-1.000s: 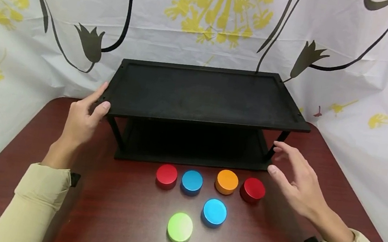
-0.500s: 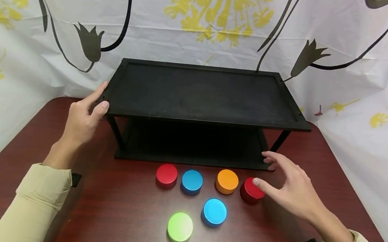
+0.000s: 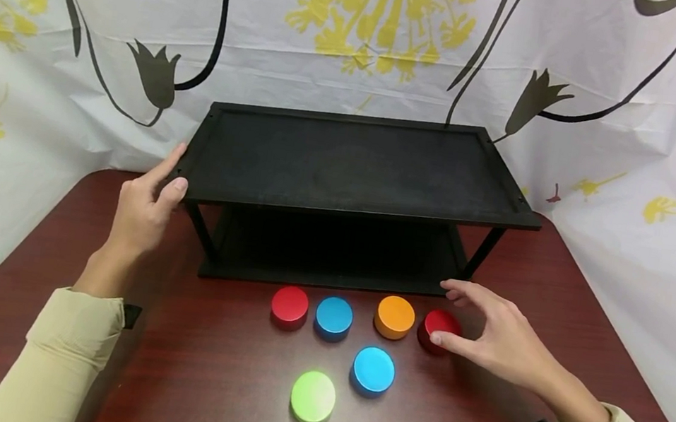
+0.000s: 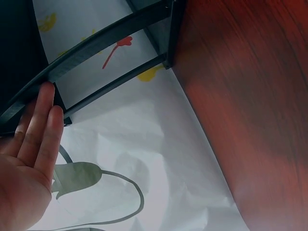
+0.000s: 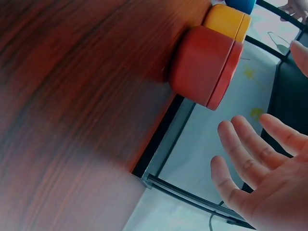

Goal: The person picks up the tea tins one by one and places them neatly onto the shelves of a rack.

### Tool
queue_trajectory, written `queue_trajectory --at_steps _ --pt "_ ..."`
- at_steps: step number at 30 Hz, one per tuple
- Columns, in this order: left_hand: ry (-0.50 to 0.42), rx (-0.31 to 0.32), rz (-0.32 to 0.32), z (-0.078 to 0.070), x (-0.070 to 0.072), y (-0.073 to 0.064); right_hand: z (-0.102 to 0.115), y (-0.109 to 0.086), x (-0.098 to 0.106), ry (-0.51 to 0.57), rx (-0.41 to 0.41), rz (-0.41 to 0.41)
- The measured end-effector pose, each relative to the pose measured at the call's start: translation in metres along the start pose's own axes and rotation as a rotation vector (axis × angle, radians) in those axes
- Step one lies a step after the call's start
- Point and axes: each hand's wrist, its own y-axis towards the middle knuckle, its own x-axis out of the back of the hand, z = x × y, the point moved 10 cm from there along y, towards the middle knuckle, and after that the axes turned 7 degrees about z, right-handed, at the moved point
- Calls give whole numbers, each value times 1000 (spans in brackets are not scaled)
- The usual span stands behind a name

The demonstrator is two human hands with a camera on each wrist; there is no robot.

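Observation:
My right hand [image 3: 507, 337] hovers around the dark red round lidded container [image 3: 429, 337] at the right end of the row. Its thumb overlaps the lid in the head view, while the right wrist view shows a gap between the fingers [image 5: 250, 163] and the red container [image 5: 202, 62]. At the near left corner of a black two-tier shelf [image 3: 351, 163], my left hand [image 3: 142, 214] rests on the edge, thumb by the top. Its other fingers [image 4: 41, 127] lie straight against the shelf's side in the left wrist view.
Before the shelf stand a red container [image 3: 290, 307], a blue one [image 3: 333, 317] and an orange one [image 3: 394, 317]. Nearer are a light blue container [image 3: 373, 370] and a green one [image 3: 313, 397]. A patterned white cloth [image 3: 361, 36] surrounds the wooden table [image 3: 194, 377].
My right hand has moved left and down from beside the shelf's front right leg to the dark red container. The left hand and the containers have stayed in place.

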Motion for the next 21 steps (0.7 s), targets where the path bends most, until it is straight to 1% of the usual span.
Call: queue_trajectory --at_steps 6,11,21 --pt "-7 9 1 2 0 -1 0 1 -4 -9 6 21" --pt "-6 3 -9 2 1 -1 -1 1 -8 -10 11 50" --pt "-11 1 -32 3 1 -1 -3 -1 -13 -31 29 66"
